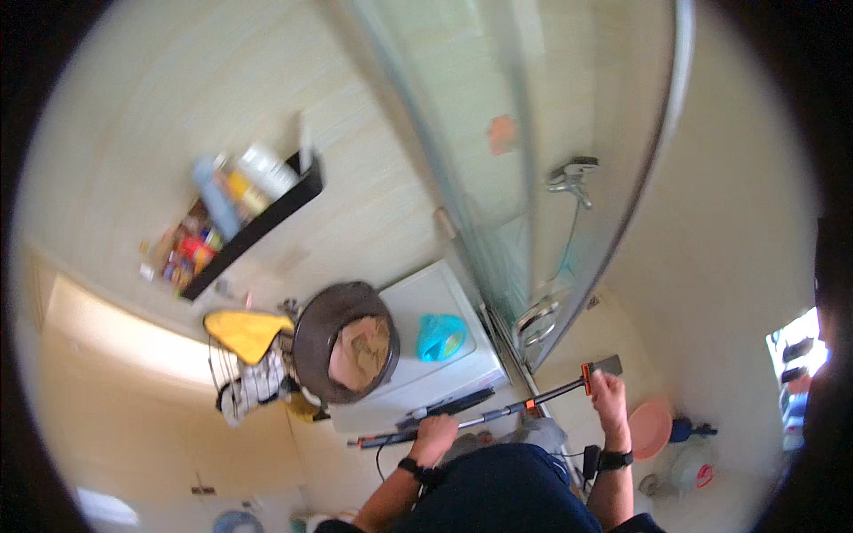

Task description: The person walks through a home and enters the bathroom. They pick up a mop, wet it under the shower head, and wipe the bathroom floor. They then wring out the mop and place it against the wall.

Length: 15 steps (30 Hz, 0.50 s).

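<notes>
A long black-and-silver pole (505,412) with orange joints lies across in front of my body, its right end slightly higher. My left hand (435,438) is closed round its dark grip near the left end. At the other end, my right hand (609,397) is closed beside an orange joint, at a flat grey head (609,364). My right fingers partly hide how the head meets the pole. Both wrists wear dark bands.
Ahead stands a white washing machine (444,293) bearing a dark bucket (315,342) of cloth and a turquoise detergent bottle (440,338). A black wall shelf (258,235) holds bottles. Glass shower doors (524,178) rise at right, near a pink basin (650,429). A wire rack with a yellow cloth (247,333) hangs left.
</notes>
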Tool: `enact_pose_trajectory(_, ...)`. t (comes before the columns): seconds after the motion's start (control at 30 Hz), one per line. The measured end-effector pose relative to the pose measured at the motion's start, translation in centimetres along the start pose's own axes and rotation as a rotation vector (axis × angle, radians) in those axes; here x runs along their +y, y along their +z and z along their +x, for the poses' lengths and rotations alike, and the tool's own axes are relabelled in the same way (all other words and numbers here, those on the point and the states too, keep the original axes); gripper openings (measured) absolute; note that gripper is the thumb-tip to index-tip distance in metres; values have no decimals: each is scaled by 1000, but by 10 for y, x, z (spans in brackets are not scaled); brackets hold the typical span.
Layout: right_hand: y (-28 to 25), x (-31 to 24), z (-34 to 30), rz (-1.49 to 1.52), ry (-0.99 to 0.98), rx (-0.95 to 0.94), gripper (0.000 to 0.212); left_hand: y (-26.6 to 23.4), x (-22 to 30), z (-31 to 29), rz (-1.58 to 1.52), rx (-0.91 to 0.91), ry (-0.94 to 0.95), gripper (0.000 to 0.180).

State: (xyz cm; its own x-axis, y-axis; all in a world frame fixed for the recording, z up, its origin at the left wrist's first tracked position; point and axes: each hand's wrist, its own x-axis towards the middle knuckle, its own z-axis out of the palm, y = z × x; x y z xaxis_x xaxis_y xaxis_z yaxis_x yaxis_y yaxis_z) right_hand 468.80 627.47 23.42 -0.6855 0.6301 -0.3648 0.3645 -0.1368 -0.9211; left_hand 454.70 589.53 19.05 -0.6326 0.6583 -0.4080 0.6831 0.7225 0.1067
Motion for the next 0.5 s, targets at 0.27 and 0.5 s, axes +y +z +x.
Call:
enact_pose_trajectory(0.27,130,-59,-129,-158,-165,-502,26,19,-6,-5,-38,315,234,16)
enact_pose_trajectory(0.5,243,-105,-189,-550,-588,-533,43,7,9,-20,-287,313,187,16)
